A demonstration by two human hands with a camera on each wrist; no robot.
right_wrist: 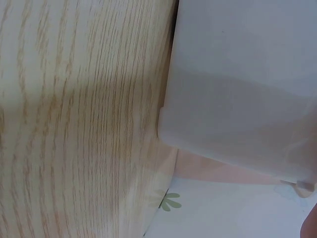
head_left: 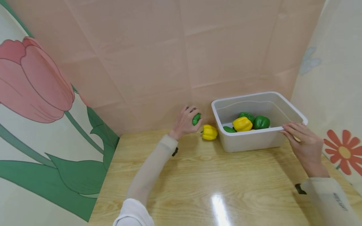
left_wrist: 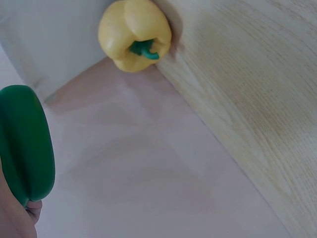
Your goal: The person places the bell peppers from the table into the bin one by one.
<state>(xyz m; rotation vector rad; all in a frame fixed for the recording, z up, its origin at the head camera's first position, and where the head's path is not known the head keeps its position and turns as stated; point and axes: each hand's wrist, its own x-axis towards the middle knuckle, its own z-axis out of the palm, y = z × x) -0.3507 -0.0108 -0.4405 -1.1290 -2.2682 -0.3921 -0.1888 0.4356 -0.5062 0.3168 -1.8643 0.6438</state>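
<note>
My left hand (head_left: 187, 121) grips a green bell pepper (left_wrist: 27, 144) above the table, left of a light grey bin (head_left: 254, 142). Just below and to the right of that hand, a yellow bell pepper (head_left: 209, 132) lies on the wood against the bin's left side; its green stem shows in the left wrist view. With fingers over the rim, my right hand (head_left: 306, 144) pinches the bin's front right corner. Inside the bin lie another yellow pepper (head_left: 242, 124) and several green peppers (head_left: 261, 122), partly hidden by the front wall.
The wooden table (head_left: 181, 188) meets a pinkish sheet (head_left: 141, 62) hanging behind it. A wall panel with a large tulip (head_left: 42, 84) stands at the left, and one with a red flower (head_left: 344, 152) at the right. Black straps show at both wrists.
</note>
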